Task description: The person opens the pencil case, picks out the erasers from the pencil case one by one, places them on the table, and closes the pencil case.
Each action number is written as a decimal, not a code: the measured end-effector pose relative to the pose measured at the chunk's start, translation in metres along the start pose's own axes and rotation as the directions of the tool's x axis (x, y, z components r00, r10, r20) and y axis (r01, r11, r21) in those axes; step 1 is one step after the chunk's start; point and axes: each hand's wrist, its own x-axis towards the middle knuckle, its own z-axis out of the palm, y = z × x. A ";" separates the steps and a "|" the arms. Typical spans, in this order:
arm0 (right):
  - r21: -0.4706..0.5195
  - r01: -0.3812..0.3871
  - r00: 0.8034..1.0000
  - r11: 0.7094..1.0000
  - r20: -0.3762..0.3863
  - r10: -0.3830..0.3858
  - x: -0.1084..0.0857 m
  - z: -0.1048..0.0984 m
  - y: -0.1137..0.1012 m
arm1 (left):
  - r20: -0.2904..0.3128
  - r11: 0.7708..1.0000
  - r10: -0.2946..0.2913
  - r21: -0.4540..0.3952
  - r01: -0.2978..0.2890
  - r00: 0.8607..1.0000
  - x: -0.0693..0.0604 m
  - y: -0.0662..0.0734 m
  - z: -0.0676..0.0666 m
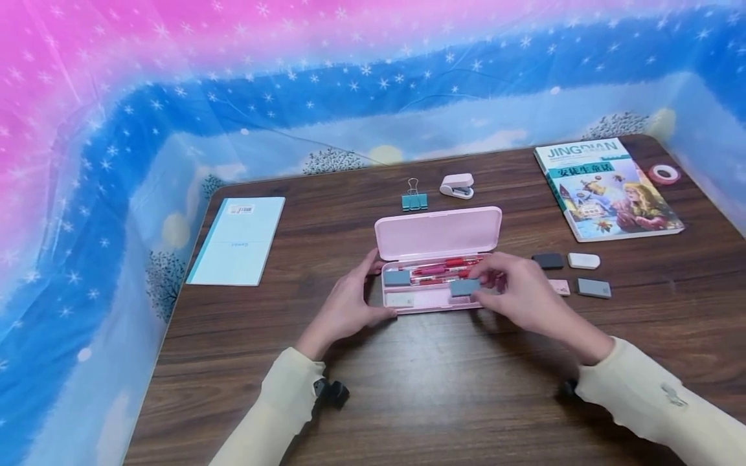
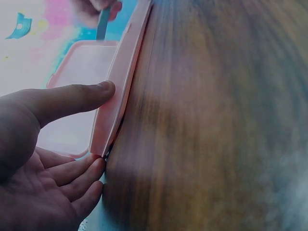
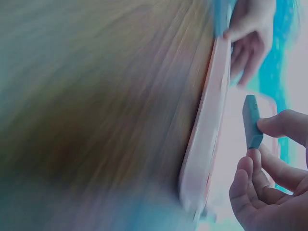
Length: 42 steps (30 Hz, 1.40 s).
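Note:
A pink pencil case (image 1: 437, 234) lies on the table with its lid raised. Inside are several red pens (image 1: 443, 266) in the back compartment, a grey-blue eraser (image 1: 397, 278) at the left and a white eraser (image 1: 401, 299) in the front compartment. My left hand (image 1: 348, 299) holds the case's left end, the thumb on its front wall and the fingers round the end. Between thumb and fingers, my right hand (image 1: 521, 288) pinches another grey-blue eraser (image 3: 251, 122) above the right part of the case. In the left wrist view the case's inside is hidden.
Right of the case lie a black eraser (image 1: 548, 261), a white eraser (image 1: 584, 261), a pink eraser (image 1: 561, 287) and a grey eraser (image 1: 594, 288). Behind are a teal binder clip (image 1: 414, 202) and a stapler (image 1: 457, 186). A notebook (image 1: 239, 243), book (image 1: 606, 188) and tape roll (image 1: 664, 173) lie farther out.

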 end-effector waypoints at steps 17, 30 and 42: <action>-0.032 -0.201 0.959 0.979 -0.212 0.190 -0.095 -0.061 0.107 | 0.002 1.000 -0.008 0.012 0.008 1.000 0.001 0.000 0.000; -0.145 -0.266 0.943 0.953 -0.247 0.225 -0.107 -0.070 0.132 | 0.003 1.000 -0.001 0.011 0.001 1.000 0.002 0.000 0.000; -0.246 -0.260 0.957 0.934 -0.194 0.215 -0.100 -0.074 0.128 | 0.005 1.000 -0.001 0.005 0.001 1.000 0.002 0.000 0.001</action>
